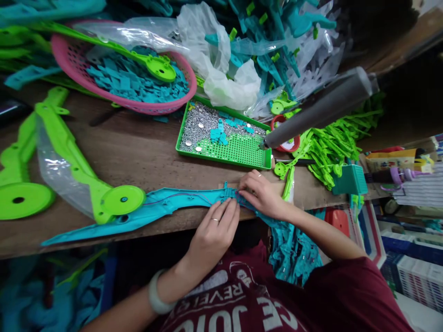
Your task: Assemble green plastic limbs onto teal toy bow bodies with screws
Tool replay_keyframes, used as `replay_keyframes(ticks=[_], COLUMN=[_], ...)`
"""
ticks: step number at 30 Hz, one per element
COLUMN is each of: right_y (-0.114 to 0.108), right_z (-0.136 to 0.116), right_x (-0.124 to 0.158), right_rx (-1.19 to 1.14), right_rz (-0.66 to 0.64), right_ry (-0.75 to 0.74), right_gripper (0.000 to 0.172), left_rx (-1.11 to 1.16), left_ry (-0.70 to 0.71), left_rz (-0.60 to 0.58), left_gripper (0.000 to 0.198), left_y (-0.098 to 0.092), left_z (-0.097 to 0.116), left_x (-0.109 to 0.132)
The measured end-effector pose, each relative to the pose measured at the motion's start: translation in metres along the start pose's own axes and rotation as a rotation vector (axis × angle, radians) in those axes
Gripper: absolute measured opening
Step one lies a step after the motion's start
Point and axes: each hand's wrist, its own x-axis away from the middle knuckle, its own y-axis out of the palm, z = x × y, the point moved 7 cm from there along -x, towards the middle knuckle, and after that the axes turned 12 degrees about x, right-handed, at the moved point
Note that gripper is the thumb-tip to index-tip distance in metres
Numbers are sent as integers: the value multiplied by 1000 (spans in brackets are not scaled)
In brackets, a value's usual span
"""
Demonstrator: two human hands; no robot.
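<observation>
A long blue plastic piece (pixel 187 197) lies along the bench's front edge, with a thin dark wire running inside it. My left hand (pixel 216 230), with a ring, presses its closed fingertips on the piece near its right part. Beside it, my right hand (pixel 261 193) pinches at the same spot, thumb and forefinger close together; whatever is between them is too small to name. A green piece with a round disc (pixel 123 200) and a clear blade (pixel 60 170) rests over the left part of the blue piece.
Behind my hands stands a green tray (pixel 224 159) of screws and small blue parts. A pink basket (pixel 138 107) of blue parts is at the back left. A grey cylindrical tool (pixel 318 108) hangs at the right, before piled green parts (pixel 328 147).
</observation>
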Motion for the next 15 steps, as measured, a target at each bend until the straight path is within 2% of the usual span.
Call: replay_keyframes(ticks=[3,5,8,15], right_y=[3,4,6,5], right_z=[7,8,8,15], right_x=[7,10,11,12], right_rx=[-228,-259,-233,-347], right_rz=[123,165,161,196], right_ry=[136,151,132,158], right_gripper=[15,14,14,15], left_rx=[3,-2,-4,20], left_ry=[-7,-3,2,6], left_rz=[2,10,13,15], left_gripper=[36,35,35,33], left_y=[0,-1,-2,-3], left_z=[0,0,0,-1], left_x=[0,-1,-2,-3])
